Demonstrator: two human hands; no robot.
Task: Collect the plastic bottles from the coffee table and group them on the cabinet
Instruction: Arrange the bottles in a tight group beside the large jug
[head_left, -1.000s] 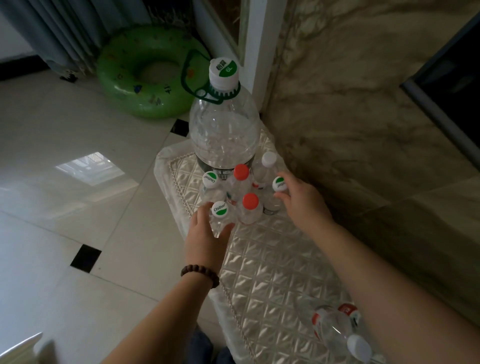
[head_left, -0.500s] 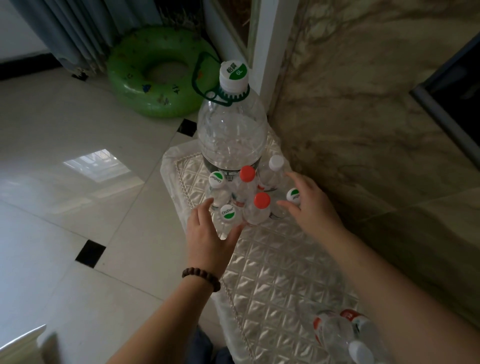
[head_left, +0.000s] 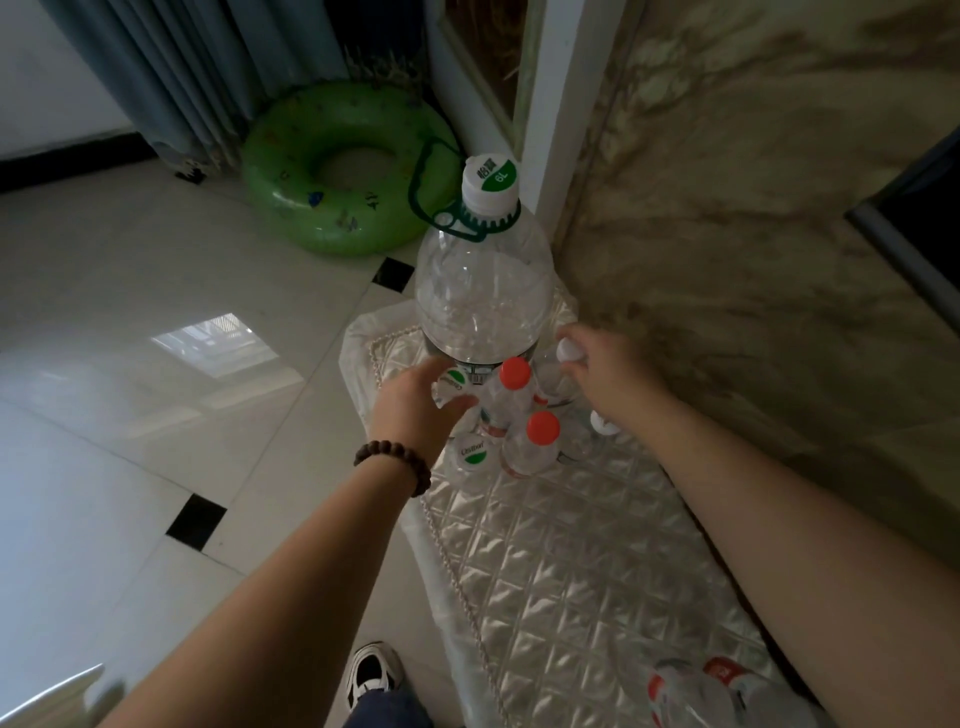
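Clear plastic small bottles (head_left: 524, 447), red, white and green caps, huddled upright against the big 6L bottle (head_left: 485, 291); left hand (head_left: 415, 410) grasps one green-capped, right hand (head_left: 608, 364) pinches a white cap, bodies partly hidden.

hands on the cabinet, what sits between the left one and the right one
In the head view, two small red-capped bottles stand between the left hand and the right hand, with the big 6L bottle just behind them.

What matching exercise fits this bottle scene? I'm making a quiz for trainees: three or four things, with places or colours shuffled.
Things:
1. large bottle
2. swim ring
3. bead bracelet
4. lying bottle

Matches:
A. on the left wrist
B. on the quilted cover, near bottom edge
C. green, on the floor by the curtain
D. upright, behind the small bottles

Pairs: 1-D, 2-C, 3-A, 4-B
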